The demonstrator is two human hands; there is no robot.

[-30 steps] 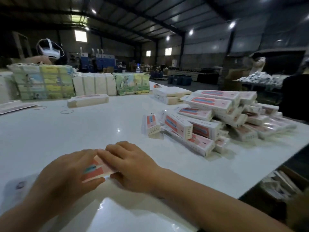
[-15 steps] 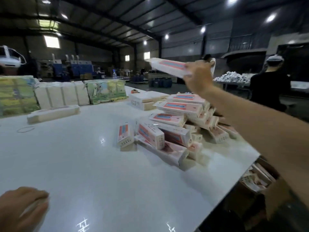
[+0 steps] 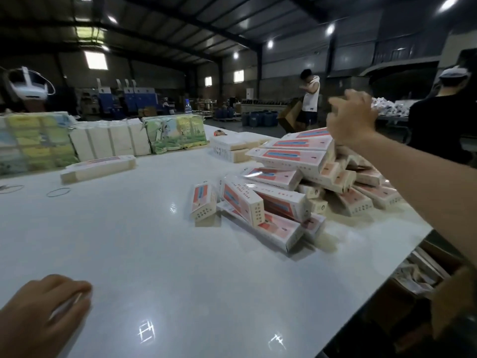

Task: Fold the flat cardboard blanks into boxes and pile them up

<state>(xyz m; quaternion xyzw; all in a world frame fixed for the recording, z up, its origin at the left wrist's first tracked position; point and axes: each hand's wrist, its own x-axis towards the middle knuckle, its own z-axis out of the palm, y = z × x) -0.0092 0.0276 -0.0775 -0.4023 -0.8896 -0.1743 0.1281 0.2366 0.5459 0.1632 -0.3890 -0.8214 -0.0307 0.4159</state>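
Your right hand (image 3: 352, 117) is stretched out at arm's length above the top of the pile of folded boxes (image 3: 296, 182), fingers loosely curled and holding nothing; half a second ago it carried a box in the air, and that box is now out of your grip, with a box lying on the pile's top just under the hand. Your left hand (image 3: 44, 311) rests at the near left corner of the counter (image 3: 129, 241), fingers curled down over something pale and flat; blur keeps you from telling whether it grips a blank or only covers it. A second ago both hands worked one piece together at the near edge.

The pile sits along the right edge of the counter, some boxes close to the rim. One box (image 3: 204, 201) stands on end just left of the pile. Between your left hand and the pile the white surface lies open. Along the far edge stand wrapped bundles (image 3: 108, 140), with a long flat stack (image 3: 98, 167) in front of them and a rubber band (image 3: 58, 192) nearby.
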